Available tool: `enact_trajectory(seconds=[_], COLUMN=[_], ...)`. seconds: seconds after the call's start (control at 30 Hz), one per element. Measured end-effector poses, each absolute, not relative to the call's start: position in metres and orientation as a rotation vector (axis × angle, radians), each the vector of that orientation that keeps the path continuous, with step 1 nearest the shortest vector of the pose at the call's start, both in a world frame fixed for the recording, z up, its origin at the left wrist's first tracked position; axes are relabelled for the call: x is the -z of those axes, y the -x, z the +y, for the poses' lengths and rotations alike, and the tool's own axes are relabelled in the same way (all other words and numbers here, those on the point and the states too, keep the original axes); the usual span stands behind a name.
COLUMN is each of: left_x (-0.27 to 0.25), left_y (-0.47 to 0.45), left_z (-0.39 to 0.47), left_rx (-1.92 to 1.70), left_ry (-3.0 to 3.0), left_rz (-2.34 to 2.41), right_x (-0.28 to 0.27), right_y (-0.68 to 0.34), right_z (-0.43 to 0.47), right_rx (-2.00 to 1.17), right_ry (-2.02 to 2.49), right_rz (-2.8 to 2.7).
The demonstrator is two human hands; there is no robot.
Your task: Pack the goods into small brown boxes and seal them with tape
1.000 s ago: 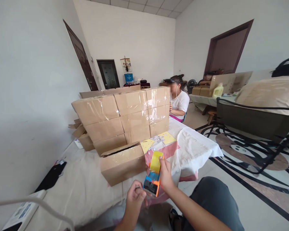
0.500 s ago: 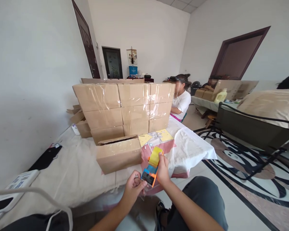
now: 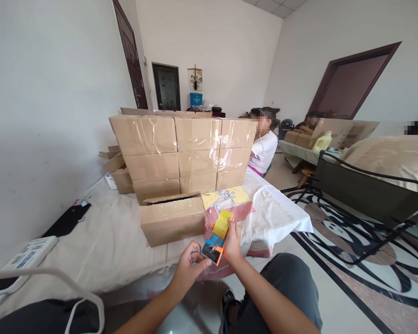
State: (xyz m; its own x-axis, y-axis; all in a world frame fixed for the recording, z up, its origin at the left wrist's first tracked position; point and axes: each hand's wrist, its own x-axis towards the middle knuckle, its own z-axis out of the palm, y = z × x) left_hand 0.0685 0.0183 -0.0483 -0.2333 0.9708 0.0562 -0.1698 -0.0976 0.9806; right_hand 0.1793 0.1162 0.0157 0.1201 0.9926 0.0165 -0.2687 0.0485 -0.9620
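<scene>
So the biggest thing here is the cloth-covered surface (image 3: 101,227), white and beige with a pink-and-yellow printed patch. Across it, well back from the near edge, stands a wall of brown cardboard boxes (image 3: 197,162), three high, shiny with clear tape. In front, closer to the near edge, sits a single long brown cardboard box (image 3: 174,222) with a dark gap along its top.

Then the orange-and-blue plastic tape dispenser (image 3: 215,243), held up around the surface's near edge, just right of that single box. The right grip (image 3: 232,239) is closed around its orange side, thumb up by the yellow tape roll (image 3: 223,222). The left grip (image 3: 191,262) has its fingers curled at the black end; can't tell if it's pinching film or just touching.

I'd guess it's light, stiff and a bit slick. Hold the plastic frame, keep off the roll so it can spin, and mind the black end, could be a cutter.
</scene>
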Motion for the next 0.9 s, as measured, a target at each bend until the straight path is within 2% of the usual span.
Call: enact_trajectory(seconds=[0.47, 0.9], left_x=[0.036, 0.034], left_y=[-0.067, -0.069], left_z=[0.018, 0.017], left_rx=[-1.506, -1.509], left_ry=[-0.998, -1.064], left_rz=[1.217, 1.252], right_x=[-0.013, -0.013], right_y=[-0.175, -0.176], right_z=[0.122, 0.121], right_rx=[-1.369, -1.242], right_ry=[1.002, 1.066], right_rz=[-0.854, -0.926])
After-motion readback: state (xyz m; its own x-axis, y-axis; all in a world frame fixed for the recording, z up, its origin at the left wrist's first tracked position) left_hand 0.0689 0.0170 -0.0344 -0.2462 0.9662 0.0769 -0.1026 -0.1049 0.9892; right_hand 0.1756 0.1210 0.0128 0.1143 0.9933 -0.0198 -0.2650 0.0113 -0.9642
